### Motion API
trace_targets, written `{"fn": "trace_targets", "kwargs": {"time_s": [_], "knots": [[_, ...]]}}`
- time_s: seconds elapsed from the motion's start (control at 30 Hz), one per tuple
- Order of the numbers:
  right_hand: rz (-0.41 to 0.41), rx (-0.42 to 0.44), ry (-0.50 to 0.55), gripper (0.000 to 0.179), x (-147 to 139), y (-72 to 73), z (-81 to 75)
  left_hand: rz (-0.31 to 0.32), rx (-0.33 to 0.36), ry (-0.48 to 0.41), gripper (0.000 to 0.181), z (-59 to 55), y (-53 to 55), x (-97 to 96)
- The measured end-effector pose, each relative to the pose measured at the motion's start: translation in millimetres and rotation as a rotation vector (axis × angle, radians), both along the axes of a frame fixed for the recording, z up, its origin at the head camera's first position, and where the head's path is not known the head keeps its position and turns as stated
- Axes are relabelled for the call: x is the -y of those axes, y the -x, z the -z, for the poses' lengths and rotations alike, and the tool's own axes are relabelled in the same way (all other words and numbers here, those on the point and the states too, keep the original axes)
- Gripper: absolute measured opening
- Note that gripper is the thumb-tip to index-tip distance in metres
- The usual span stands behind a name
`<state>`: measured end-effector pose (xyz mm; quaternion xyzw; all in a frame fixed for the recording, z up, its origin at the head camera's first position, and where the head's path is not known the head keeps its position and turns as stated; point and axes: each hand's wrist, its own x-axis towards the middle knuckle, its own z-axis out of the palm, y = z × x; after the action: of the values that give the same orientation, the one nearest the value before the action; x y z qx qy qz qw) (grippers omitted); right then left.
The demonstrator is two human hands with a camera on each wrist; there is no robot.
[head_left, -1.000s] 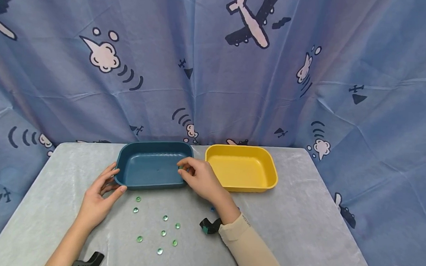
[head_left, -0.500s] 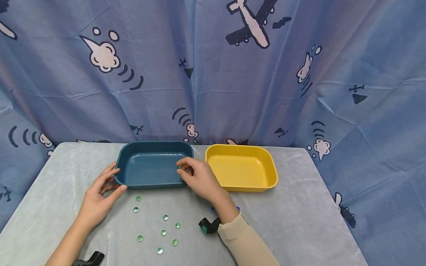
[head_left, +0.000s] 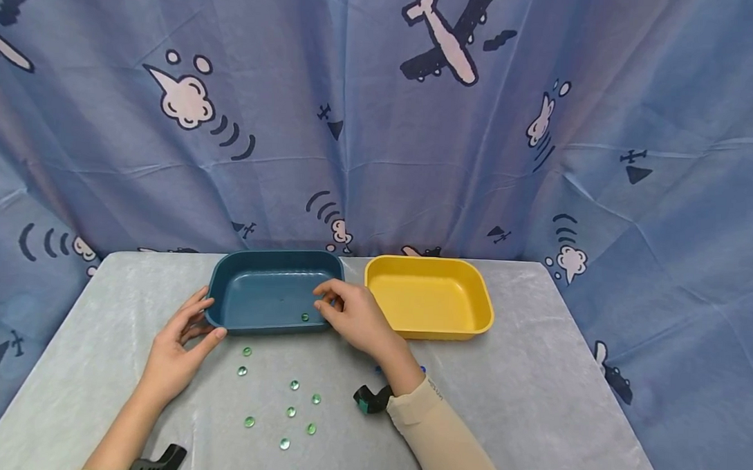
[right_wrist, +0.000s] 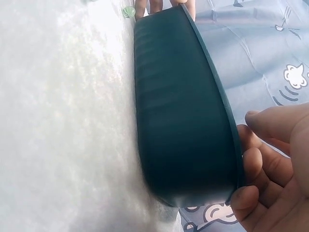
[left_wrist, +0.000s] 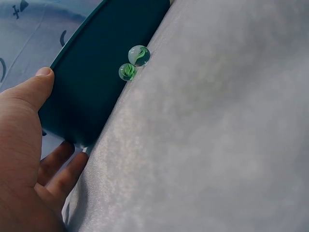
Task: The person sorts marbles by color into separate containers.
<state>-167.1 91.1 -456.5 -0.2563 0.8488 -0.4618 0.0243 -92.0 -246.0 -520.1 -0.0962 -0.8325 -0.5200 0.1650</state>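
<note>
At twelve o'clock, behind everything, hangs a blue curtain (head_left: 269,107) printed with aeroplanes and small clouds. Below it stretches a table (head_left: 532,406) in pale, mottled grey.

A blue tray (head_left: 256,301) with rounded corners stands at eleven o'clock on the table, close to the far edge. At three o'clock from it, across a narrow gap, stands a yellow tray (head_left: 424,299) of much the same shape.

From five o'clock reaches a cream sleeve (head_left: 444,438), and out of it the right hand (head_left: 357,324), which hangs over the blue tray's three o'clock end. Its thumb and forefinger are a little apart, the other fingers loosely bent, with nothing seen between them; whether the hand touches the rim I cannot tell. The left hand (head_left: 176,349) holds the blue tray at eight o'clock, thumb on the near rim, fingers spread around the end wall.

A black device (head_left: 157,462) sits by the left wrist, and another black device (head_left: 371,399) by the right.

Smallest are the glass marbles. One green marble (head_left: 305,317) lies inside the blue tray, at four o'clock, just below the right fingertips. Eight loose marbles (head_left: 294,385), clear with green, are scattered on the table at six to seven o'clock from that tray. Two blue marbles (head_left: 423,369) show on either side of the right wrist, one partly hidden.
</note>
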Motion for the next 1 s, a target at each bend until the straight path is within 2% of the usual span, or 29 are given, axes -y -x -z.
{"fn": "trace_targets", "kwargs": {"time_s": [0.4, 0.6, 0.73, 0.87, 1.0], "knots": [[0.015, 0.004, -0.026, 0.017, 5, -2.7, -3.7, 0.002, -0.004, 0.007, 0.064, 1.5, -0.2, 2.0], [-0.001, 0.011, -0.04, 0.016, 7, -8.7, -10.5, 0.003, 0.003, 0.016, 0.063, 0.0, 2.3, 1.2], [-0.072, -0.004, -0.046, 0.019, 13, -16.7, -17.0, 0.007, 0.008, 0.011, 0.064, -0.5, 4.5, 0.8], [-0.177, -0.006, -0.075, 0.022, 23, -24.7, -21.2, 0.009, 0.002, 0.005, 0.066, 1.2, 3.5, 2.0], [-0.25, -0.001, -0.093, 0.022, 34, -31.2, -21.2, 0.01, 0.004, 0.013, 0.066, 2.6, 1.8, 2.8]]}}
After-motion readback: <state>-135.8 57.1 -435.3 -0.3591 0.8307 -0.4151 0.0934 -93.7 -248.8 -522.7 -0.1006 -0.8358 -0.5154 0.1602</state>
